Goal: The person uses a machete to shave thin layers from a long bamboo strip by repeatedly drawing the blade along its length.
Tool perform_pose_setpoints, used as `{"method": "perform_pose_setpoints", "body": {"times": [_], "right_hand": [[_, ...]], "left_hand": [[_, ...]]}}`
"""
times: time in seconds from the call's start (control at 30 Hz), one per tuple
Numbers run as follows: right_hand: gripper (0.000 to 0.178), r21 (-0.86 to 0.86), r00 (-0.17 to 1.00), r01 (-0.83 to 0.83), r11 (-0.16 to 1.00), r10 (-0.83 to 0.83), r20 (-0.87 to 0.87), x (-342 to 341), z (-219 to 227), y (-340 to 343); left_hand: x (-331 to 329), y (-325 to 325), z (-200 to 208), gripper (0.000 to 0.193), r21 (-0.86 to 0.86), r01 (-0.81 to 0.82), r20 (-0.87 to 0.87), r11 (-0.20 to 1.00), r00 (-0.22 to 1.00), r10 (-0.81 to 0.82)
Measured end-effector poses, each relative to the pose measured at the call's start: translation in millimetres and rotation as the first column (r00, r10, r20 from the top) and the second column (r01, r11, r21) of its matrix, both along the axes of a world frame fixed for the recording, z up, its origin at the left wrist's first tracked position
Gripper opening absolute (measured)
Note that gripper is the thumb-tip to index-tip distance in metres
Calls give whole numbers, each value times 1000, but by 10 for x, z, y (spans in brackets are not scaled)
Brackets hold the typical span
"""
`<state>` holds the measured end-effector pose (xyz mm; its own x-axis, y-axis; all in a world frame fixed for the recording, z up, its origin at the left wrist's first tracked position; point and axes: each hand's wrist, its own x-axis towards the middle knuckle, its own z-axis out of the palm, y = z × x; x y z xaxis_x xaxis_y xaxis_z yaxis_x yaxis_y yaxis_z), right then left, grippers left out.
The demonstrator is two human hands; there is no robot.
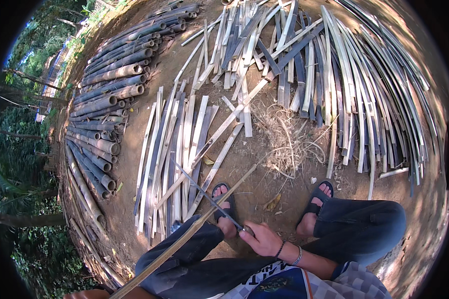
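My right hand (264, 241) is closed round the short handle of a long knife (204, 194). The narrow, dark blade points away and to the left, crossing a pale bamboo strip (184, 236). This strip slants from the lower left edge up to a tip between my feet, above my left thigh. At the bottom rim my left hand (87, 294) is beside the strip's near end and appears to grip it; the picture's edge cuts off most of its fingers. A bracelet and a dark band circle my right wrist.
Split bamboo strips (182, 144) lie in a bundle before my left foot. Larger piles of strips (354, 94) spread ahead and right. Whole bamboo poles (110, 99) are stacked at left. Curled shavings (289, 139) cover the dirt between. My sandalled feet (314, 204) stand apart.
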<state>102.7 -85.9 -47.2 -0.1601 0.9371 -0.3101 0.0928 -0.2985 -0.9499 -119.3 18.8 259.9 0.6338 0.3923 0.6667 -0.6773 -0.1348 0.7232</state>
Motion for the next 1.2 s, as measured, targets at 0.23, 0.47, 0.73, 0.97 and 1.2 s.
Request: {"method": "perform_pose_setpoints", "body": {"times": [0.23, 0.47, 0.73, 0.97, 1.2], "right_hand": [[36, -92, 956, 260, 961, -242, 166, 0, -943, 23], [36, 35, 990, 128, 991, -125, -61, -44, -193, 25], [43, -194, 932, 339, 921, -300, 203, 32, -1257, 78], [38, -15, 990, 137, 990, -137, -14, 26, -763, 6], [45, -182, 933, 297, 937, -243, 266, 155, -1423, 89]], "left_hand": [[112, 78, -43, 52, -19, 8, 47, 1000, 999, -7], [75, 63, -30, 53, 17, 82, 33, 997, 996, -82], [105, 36, -5, 49, 27, 42, 9, 999, 999, -42], [107, 28, -55, 48, 11, -3, 72, 1000, 997, 3], [125, -1, 6, 48, 11, -25, 76, 1000, 997, 24]]}}
